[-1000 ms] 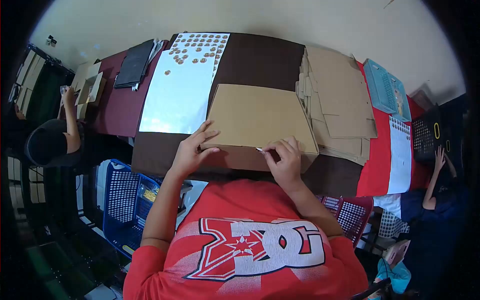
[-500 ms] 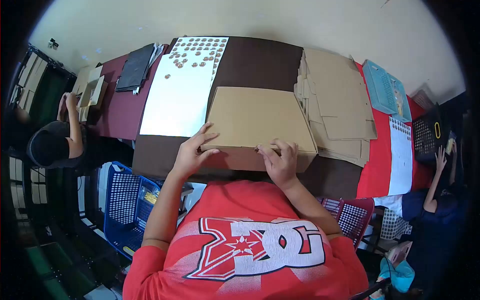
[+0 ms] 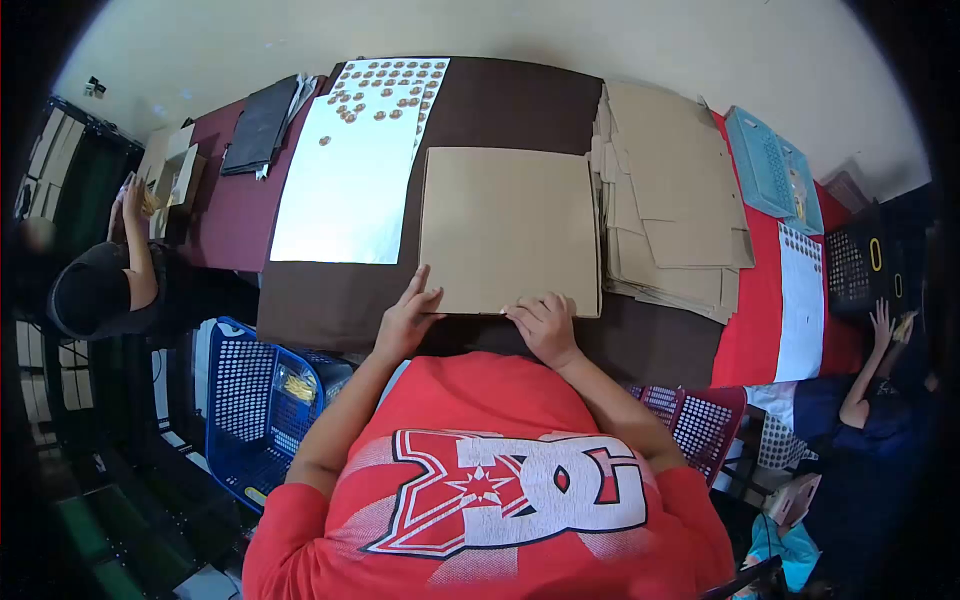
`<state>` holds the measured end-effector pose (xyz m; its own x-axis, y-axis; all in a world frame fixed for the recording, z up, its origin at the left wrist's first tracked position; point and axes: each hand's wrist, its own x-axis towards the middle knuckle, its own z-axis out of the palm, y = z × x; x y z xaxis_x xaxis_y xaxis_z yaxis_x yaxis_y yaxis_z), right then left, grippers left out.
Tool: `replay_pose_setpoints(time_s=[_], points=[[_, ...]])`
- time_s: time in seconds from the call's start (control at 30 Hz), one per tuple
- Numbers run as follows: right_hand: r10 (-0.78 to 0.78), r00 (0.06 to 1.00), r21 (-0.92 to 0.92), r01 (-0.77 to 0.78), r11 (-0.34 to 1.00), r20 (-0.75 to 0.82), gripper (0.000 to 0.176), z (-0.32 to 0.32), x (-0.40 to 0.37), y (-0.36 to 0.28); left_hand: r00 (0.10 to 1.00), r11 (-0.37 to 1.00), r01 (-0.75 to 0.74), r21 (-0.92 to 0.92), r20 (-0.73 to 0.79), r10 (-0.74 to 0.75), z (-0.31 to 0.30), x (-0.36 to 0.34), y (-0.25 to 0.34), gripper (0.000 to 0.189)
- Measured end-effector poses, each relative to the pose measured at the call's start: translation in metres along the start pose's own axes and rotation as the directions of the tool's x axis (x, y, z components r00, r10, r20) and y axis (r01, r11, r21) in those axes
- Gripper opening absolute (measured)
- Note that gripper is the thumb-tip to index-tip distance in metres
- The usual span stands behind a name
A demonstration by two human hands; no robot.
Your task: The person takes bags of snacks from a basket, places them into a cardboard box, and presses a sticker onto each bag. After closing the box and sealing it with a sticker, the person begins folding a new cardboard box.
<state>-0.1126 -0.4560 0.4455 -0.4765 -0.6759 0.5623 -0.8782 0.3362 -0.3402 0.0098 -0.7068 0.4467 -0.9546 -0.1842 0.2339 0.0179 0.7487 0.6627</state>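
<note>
A closed brown cardboard box (image 3: pixel 510 230) sits before me on the dark tablecloth, its flat lid facing up. My left hand (image 3: pixel 408 318) grips its near left corner, the index finger stretched along the side and the thumb at the front edge. Further right, my right hand (image 3: pixel 543 325) holds the near edge with bent fingers, the fingertips on the lid's rim. What the fingers do below that edge is hidden.
Left of the box lies a white sheet (image 3: pixel 340 205) with rows of round brown stickers. Flat cardboard pieces (image 3: pixel 690 170) are stacked on the right. A blue basket (image 3: pixel 240 400) stands low left, a maroon basket (image 3: pixel 700 425) low right. Other people work at both sides.
The box's front face has gone out of sight, and the lid now looks squarer from above. My right hand has shifted slightly left along the edge; both hands stay at the box.
</note>
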Motion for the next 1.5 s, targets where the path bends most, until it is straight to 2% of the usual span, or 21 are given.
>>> replay_pose_setpoints(time_s=[0.1,0.13,0.3,0.37,0.5,0.63,0.67,0.7,0.73,0.77,0.8,0.83,0.87,0.9,0.93,0.97,1.07,1.2,1.27,1.4,1.5], points=[[-0.029,1.000,-0.054,0.029,0.998,0.003,0.010,0.004,-0.001,0.006,0.996,0.996,0.081,-0.028,0.044,-0.080,0.005,0.000,0.002,0.043],[-0.017,1.000,-0.041,0.017,0.999,-0.001,0.011,0.002,0.001,0.005,0.998,0.938,-0.052,0.343,0.056,0.034,0.000,0.005,0.014,0.042],[-0.006,1.000,-0.039,0.005,0.999,-0.008,0.014,-0.001,0.002,0.006,0.957,0.890,-0.290,0.353,0.097,0.273,0.011,0.029,0.054,0.039],[-0.012,1.000,-0.067,0.011,0.998,-0.015,0.015,0.010,-0.005,0.013,0.905,0.890,-0.408,0.203,0.220,0.364,0.037,0.040,0.048,0.033],[-0.032,0.999,-0.126,0.027,0.992,-0.030,0.016,0.025,-0.012,0.018,0.906,0.883,-0.418,0.215,0.167,0.388,0.053,0.048,0.046,0.027],[0.071,0.988,-0.019,-0.069,0.997,0.135,0.019,-0.022,0.018,0.005,0.938,0.907,-0.348,0.239,0.089,0.336,0.051,0.046,0.055,0.023],[0.294,0.933,0.401,-0.355,0.844,0.208,0.017,-0.044,0.026,-0.006,0.941,0.913,-0.339,0.228,0.084,0.329,0.050,0.045,0.056,0.024],[0.445,0.811,0.695,-0.567,0.441,0.380,0.015,-0.068,0.035,-0.020,0.944,0.920,-0.329,0.214,0.091,0.317,0.049,0.042,0.056,0.024],[0.368,0.916,0.743,-0.357,0.566,0.160,0.014,-0.108,0.043,-0.028,0.949,0.922,-0.313,0.229,0.101,0.297,0.049,0.042,0.058,0.025],[0.378,0.925,0.815,-0.196,0.546,-0.031,0.010,-0.154,0.063,-0.051,0.953,0.926,-0.302,0.227,0.102,0.286,0.051,0.040,0.057,0.025],[0.459,0.886,0.986,-0.122,0.112,0.057,0.006,-0.200,0.060,-0.070,0.951,0.921,-0.308,0.237,0.099,0.293,0.052,0.040,0.056,0.024],[0.175,0.876,0.802,0.310,0.510,-0.450,0.020,-0.228,0.104,-0.095,0.947,0.915,-0.319,0.248,0.099,0.304,0.053,0.042,0.055,0.023],[0.044,0.789,0.679,0.498,0.540,-0.613,0.023,-0.252,0.094,-0.097,0.938,0.897,-0.347,0.276,0.080,0.338,0.054,0.042,0.054,0.025],[0.057,0.788,0.682,0.491,0.542,-0.613,0.023,-0.265,0.104,-0.106,0.938,0.897,-0.347,0.274,0.093,0.335,0.054,0.041,0.054,0.025],[-0.100,0.753,0.693,0.642,0.327,-0.651,0.012,-0.277,0.121,-0.115,0.938,0.896,-0.347,0.275,0.095,0.334,0.054,0.041,0.055,0.026],[-0.240,0.672,0.676,0.733,0.081,-0.700,0.028,-0.282,0.133,-0.121,0.937,0.895,-0.349,0.276,0.096,0.335,0.054,0.042,0.055,0.026],[-0.307,0.730,0.765,0.644,0.010,-0.611,0.021,-0.285,0.144,-0.131,0.936,0.895,-0.351,0.275,0.109,0.334,0.057,0.040,0.051,0.027],[-0.328,0.680,0.733,0.678,-0.057,-0.655,0.031,-0.285,0.140,-0.127,0.940,0.895,-0.342,0.286,0.111,0.324,0.052,0.040,0.055,0.026],[-0.381,0.706,0.765,0.644,-0.005,-0.597,0.010,-0.289,0.133,-0.124,0.938,0.896,-0.346,0.279,0.105,0.330,0.055,0.040,0.053,0.025],[-0.355,0.704,0.740,0.671,0.048,-0.616,0.026,-0.291,0.124,-0.125,0.938,0.897,-0.347,0.273,0.103,0.331,0.056,0.039,0.052,0.023],[-0.247,0.877,0.880,0.454,0.139,-0.413,0.013,-0.310,0.059,-0.110,0.935,0.891,-0.355,0.284,0.108,0.338,0.056,0.039,0.052,0.024]])
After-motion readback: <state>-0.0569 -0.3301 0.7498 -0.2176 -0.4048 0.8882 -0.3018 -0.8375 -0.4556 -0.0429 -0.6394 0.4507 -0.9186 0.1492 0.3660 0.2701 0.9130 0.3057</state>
